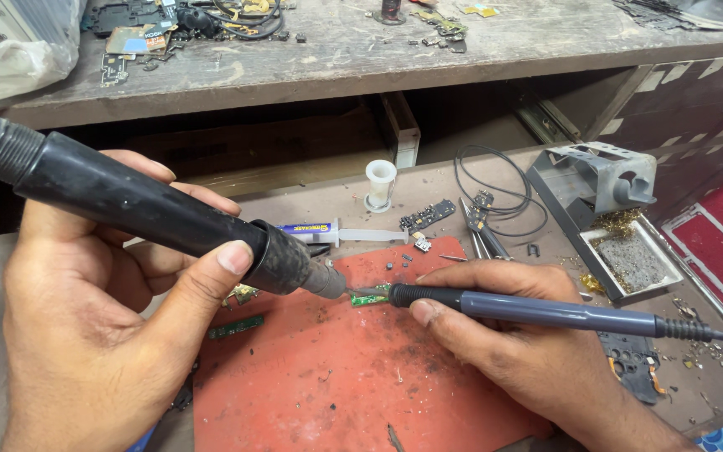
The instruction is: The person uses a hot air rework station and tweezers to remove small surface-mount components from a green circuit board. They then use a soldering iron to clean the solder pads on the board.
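The left hand (85,310) wraps its grip tight round a thick black hot-air wand (152,213), nozzle aimed at a small green circuit board (370,295) mid-scene on the red mat (336,377), prob. to heat it. The right hand (504,335) pinches a slim grey soldering iron (537,311) pen-style, tip touching the board's right edge, likely for fine control. Far of the board lie a syringe (336,232) & white spool (380,182); iron stand (604,192) sits far right on the surface, its cable trailing right.

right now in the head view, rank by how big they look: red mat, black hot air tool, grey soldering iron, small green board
1. red mat
2. black hot air tool, though it is nearest the camera, which inflates it
3. grey soldering iron
4. small green board, clearly the smallest
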